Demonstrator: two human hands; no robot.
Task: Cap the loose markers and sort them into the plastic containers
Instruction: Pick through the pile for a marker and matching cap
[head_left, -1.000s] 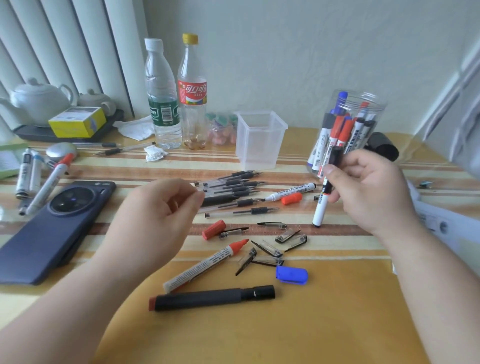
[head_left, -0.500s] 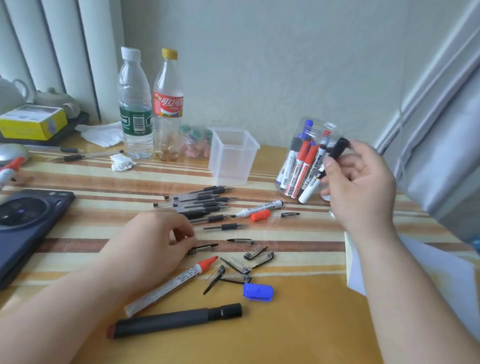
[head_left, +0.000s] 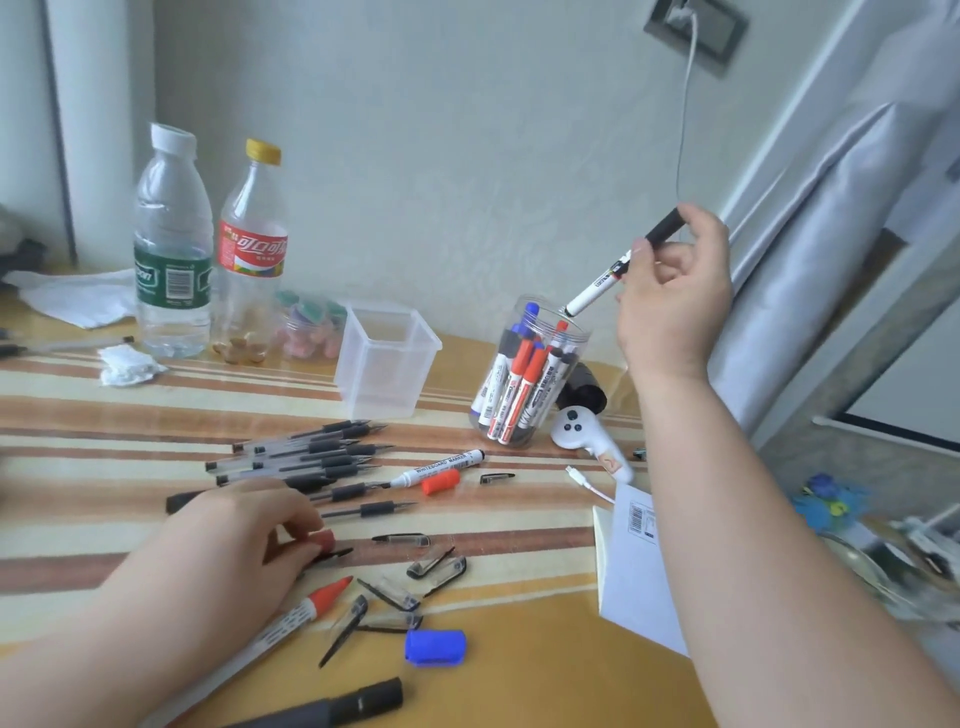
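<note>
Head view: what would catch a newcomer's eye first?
The right hand holds a black-capped marker in the air, its lower end at the rim of the jar full of markers, at the right rear. Low at left, the left hand pinches a red cap amid loose pens on the striped table.

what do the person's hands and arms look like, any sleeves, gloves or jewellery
The left hand and right hand are bare: no gloves, rings or bracelets show. The left forearm and right forearm are bare too, with no sleeve, watch or marking in view as far as the picture's edge.
</note>
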